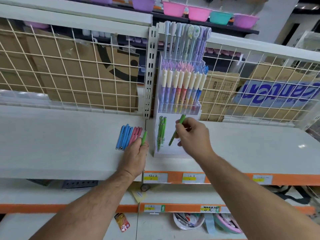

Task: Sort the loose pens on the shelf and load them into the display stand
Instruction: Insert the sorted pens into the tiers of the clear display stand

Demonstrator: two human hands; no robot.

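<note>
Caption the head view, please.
Right hand holds a green pen at the display stand; left hand holds another.

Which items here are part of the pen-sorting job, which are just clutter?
Job: display stand, stand's green pens, right-hand pen, left-hand pen, blue pens, pink pens, left hand, right hand.
Clutter: plastic bowls, cardboard boxes, price labels.

Clear glossy plastic display stand [180, 108]

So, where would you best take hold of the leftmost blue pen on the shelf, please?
Pinch the leftmost blue pen at mid-barrel, coming from above and its left. It lies flat, packed against the other blue pens on its right, so only the top and left flank are free.
</note>
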